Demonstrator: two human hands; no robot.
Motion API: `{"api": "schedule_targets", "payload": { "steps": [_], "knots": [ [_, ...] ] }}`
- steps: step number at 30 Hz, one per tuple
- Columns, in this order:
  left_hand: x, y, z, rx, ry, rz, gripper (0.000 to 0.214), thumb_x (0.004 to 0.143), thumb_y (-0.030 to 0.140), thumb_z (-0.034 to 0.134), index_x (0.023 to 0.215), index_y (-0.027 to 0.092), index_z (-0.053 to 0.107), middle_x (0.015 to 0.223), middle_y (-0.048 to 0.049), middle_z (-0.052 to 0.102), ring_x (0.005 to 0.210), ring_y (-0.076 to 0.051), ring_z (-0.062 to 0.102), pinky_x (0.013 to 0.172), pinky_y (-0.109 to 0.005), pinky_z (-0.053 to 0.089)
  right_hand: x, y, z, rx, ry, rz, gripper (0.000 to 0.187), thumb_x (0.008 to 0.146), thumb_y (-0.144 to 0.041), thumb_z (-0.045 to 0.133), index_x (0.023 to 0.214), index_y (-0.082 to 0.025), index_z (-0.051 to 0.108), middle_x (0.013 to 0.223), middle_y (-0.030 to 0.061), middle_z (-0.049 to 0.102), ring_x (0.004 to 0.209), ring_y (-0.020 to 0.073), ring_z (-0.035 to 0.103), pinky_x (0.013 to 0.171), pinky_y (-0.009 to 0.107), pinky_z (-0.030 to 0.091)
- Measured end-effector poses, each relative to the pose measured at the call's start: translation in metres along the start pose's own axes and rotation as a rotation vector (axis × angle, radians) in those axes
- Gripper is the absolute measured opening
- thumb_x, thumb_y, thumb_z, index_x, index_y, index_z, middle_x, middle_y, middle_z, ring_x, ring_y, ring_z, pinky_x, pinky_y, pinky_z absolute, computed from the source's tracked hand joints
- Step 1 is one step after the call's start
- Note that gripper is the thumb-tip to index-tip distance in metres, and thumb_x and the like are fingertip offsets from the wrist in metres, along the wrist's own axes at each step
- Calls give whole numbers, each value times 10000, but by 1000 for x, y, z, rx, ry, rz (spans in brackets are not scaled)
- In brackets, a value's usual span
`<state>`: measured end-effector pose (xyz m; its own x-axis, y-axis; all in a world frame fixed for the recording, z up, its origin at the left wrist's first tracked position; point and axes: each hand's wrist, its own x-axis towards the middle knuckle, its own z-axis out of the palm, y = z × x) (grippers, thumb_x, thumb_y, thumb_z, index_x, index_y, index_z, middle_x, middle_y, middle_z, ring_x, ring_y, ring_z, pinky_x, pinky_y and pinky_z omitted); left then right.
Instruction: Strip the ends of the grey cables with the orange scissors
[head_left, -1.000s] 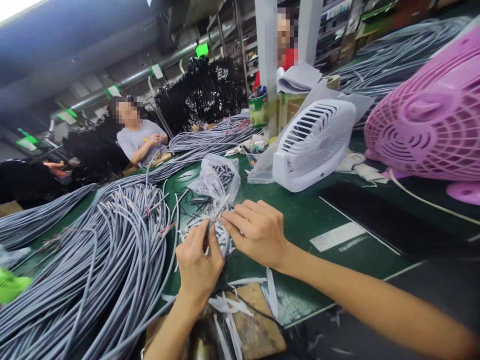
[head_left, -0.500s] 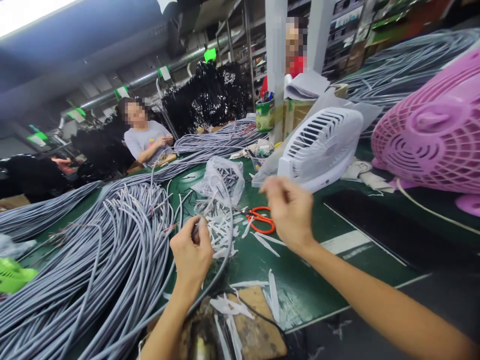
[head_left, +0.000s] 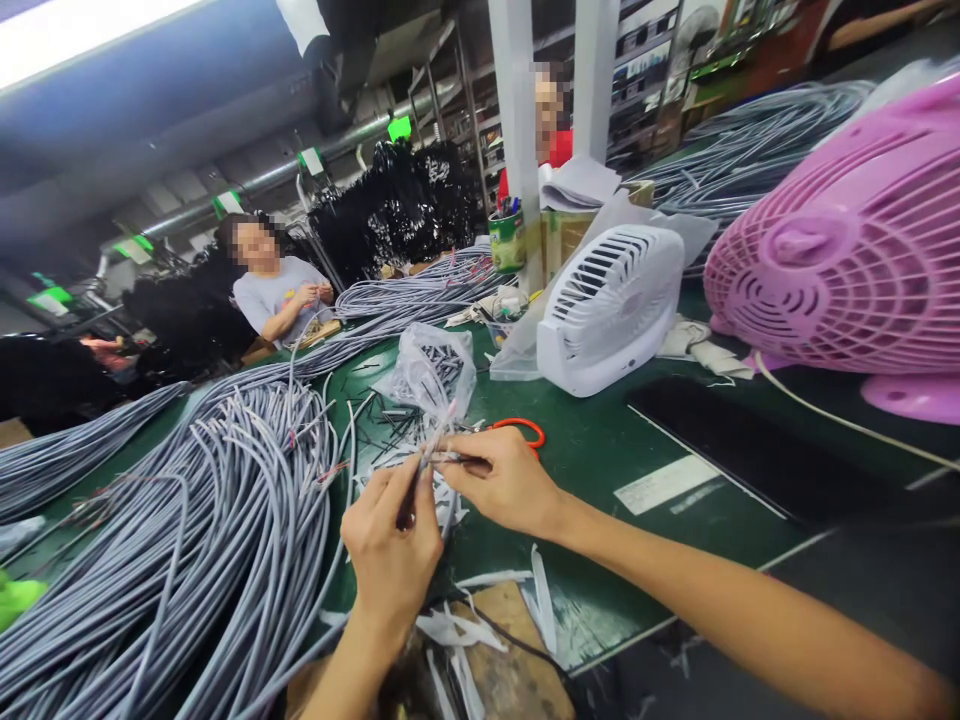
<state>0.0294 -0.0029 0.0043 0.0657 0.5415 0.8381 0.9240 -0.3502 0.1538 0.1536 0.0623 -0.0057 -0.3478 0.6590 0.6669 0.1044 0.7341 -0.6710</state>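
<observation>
In the head view, the only one, I take my bearings from the white fan (head_left: 611,310) standing on the green tabletop (head_left: 577,425). To its left and nearer the person, both hands meet over one grey cable (head_left: 436,437), its pale end pointing up and away. The left hand (head_left: 394,520) is closed around the cable, thumb and forefinger pressed together near its end. The right hand (head_left: 499,480) has its fingertips pinched on the same cable, touching or almost touching the left hand's; whether they also hold something small, I can't tell.

Left of the fan sits a clear plastic bag (head_left: 435,365) of short dark pieces. Between bag and fan, on the near side, orange-handled scissors (head_left: 537,429) lie partly hidden behind the right hand. Well to the fan's left spreads a great heap of grey cables (head_left: 247,520). Nearer the person than the fan, white strips (head_left: 544,600) lie about a brown board (head_left: 517,650). A pink fan (head_left: 795,240) stands to the white one's right, with a dark flat panel (head_left: 750,445) in front of it. Beyond and to the left, a co-worker in a grey shirt (head_left: 279,297) sits, hands together.
</observation>
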Motion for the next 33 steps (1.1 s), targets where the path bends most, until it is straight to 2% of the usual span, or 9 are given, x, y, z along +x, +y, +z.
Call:
{"api": "schedule_targets", "payload": {
  "steps": [6,11,14,16,19,21,25,29,33],
  "knots": [
    [1,1,-1,5,23,24,115,784,98,570,833,136,667,603,-2,615,446,-73,514,484,-187,415,-2,-1,1,-133,57,-174,262,792,-135,431,557,-146,546,444,-39,428,392,66,329,424,194,247],
    [-7,1,5,61,-6,40,128,808,133,546,852,149,665,626,-22,639,505,-105,575,511,-204,439,-6,-1,7,-198,197,-191,191,716,-108,429,553,-168,510,412,-66,370,374,64,292,424,194,257],
    [-8,4,6,-24,-53,-34,148,823,158,519,862,137,660,605,-19,609,474,-101,543,474,-203,416,-7,-2,8,-115,243,-108,134,664,-133,480,547,-160,538,399,-80,320,363,49,268,408,181,251],
    [-5,4,5,-121,-104,-134,166,835,192,498,829,142,656,615,-22,609,506,-112,550,487,-211,420,-5,-3,7,-20,235,22,138,646,-155,496,515,-154,540,400,-75,311,374,46,260,392,179,230],
    [1,3,2,-325,-207,-342,239,850,256,462,721,158,638,570,-5,580,512,-117,524,478,-214,403,0,-4,6,208,151,255,209,657,-224,500,466,-147,535,407,-54,343,404,55,273,383,185,209],
    [4,0,2,-457,-254,-473,284,848,306,457,670,156,618,514,13,517,463,-103,461,434,-209,359,3,-5,5,365,94,342,239,668,-277,511,482,-139,565,421,-42,386,423,63,301,393,192,226],
    [5,-3,1,-611,-253,-649,327,801,421,513,618,155,567,480,40,401,424,-79,342,384,-204,274,7,-6,4,580,50,412,183,612,-319,640,626,-136,638,490,-33,488,467,80,381,441,206,299],
    [6,0,3,-836,-327,-784,404,732,535,558,575,172,475,457,72,306,375,-50,237,345,-188,197,5,-6,7,697,102,443,224,556,-325,735,557,-148,597,531,-16,551,521,101,459,516,233,365],
    [7,0,6,-1016,-412,-833,454,707,600,541,569,181,432,480,75,317,357,-30,180,326,-179,164,2,-8,10,860,128,480,214,582,-316,709,607,-162,562,519,-45,513,460,67,392,439,202,289]
  ]
}}
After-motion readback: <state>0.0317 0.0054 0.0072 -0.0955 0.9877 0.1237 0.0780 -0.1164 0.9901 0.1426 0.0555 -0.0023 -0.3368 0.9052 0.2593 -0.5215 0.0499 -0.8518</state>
